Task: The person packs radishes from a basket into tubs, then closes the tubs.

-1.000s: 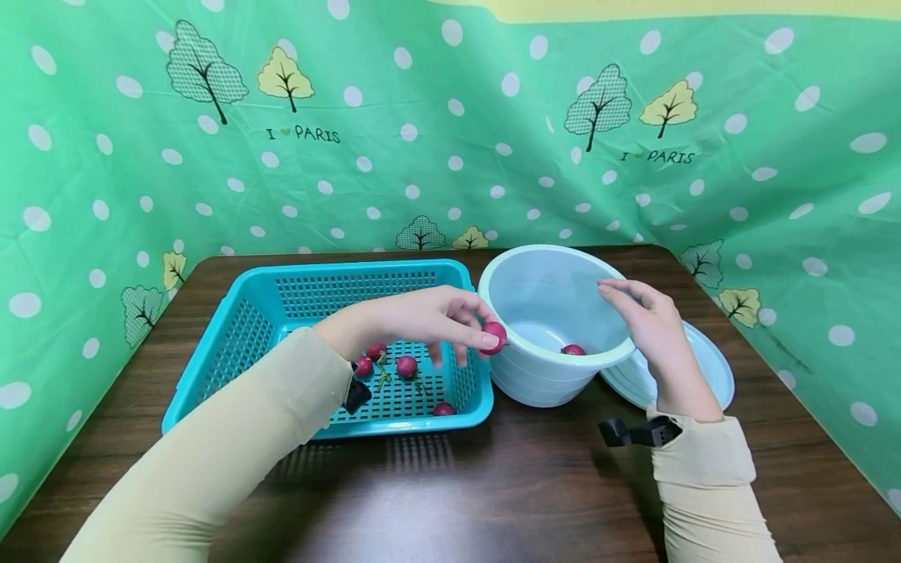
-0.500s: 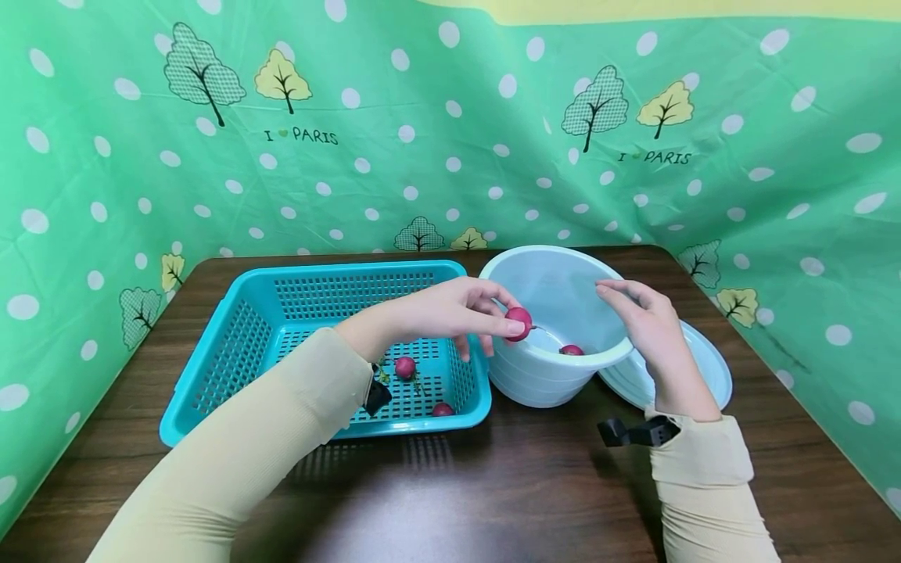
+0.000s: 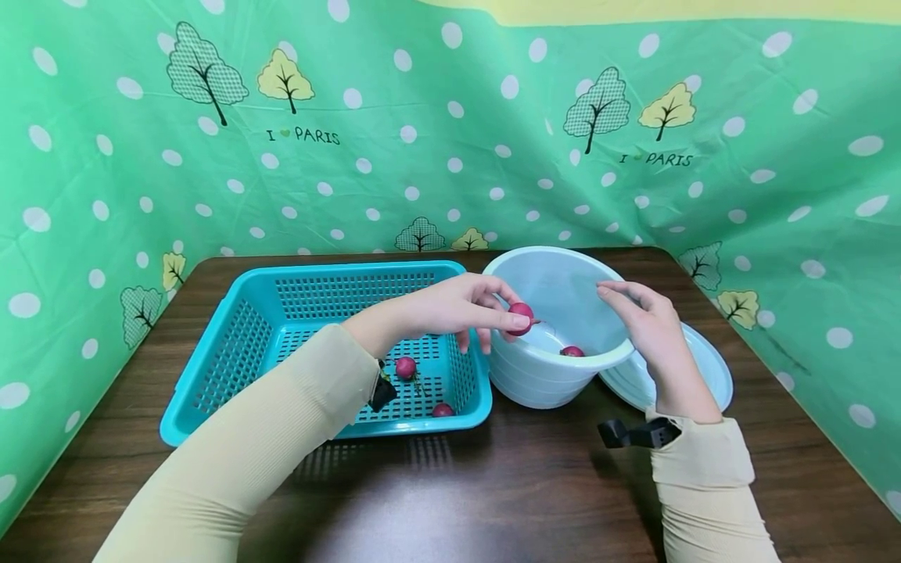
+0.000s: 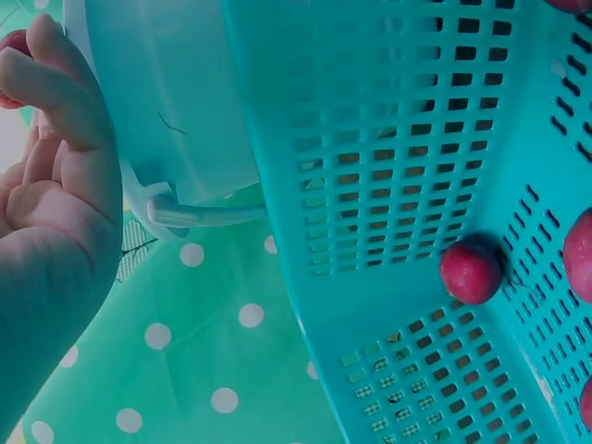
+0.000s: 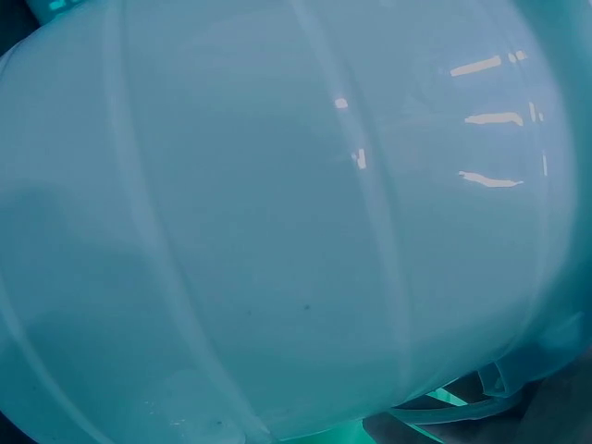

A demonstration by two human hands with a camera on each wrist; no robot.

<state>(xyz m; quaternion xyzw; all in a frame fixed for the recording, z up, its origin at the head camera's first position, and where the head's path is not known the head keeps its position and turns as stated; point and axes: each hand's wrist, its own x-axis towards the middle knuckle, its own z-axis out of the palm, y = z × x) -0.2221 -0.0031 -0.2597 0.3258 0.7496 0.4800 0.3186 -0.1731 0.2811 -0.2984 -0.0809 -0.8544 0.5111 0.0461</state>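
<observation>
In the head view my left hand (image 3: pixel 461 305) pinches a red radish (image 3: pixel 521 318) between thumb and fingers, its thin root pointing right, over the left rim of the pale blue bucket (image 3: pixel 538 383). Part of that hand and radish (image 4: pixel 13 69) shows at the left of the left wrist view. Another radish (image 3: pixel 572 352) lies inside the bucket. My right hand (image 3: pixel 651 324) stays at the bucket's right rim, its fingers loosely bent with no radish in them. The right wrist view shows only the bucket's outer wall (image 5: pixel 277 203), not the hand.
A teal slotted basket (image 3: pixel 338 430) stands left of the bucket. Several radishes lie in it, among them one radish (image 3: pixel 405 368) near the middle and one radish (image 3: pixel 443 410) at the near right corner. A pale blue lid (image 3: pixel 707 363) lies under the right forearm on the brown table (image 3: pixel 493 500).
My left hand has carried the radish rightward from above the basket's right edge to over the bucket's rim, slowing lately. My right hand has stayed in place.
</observation>
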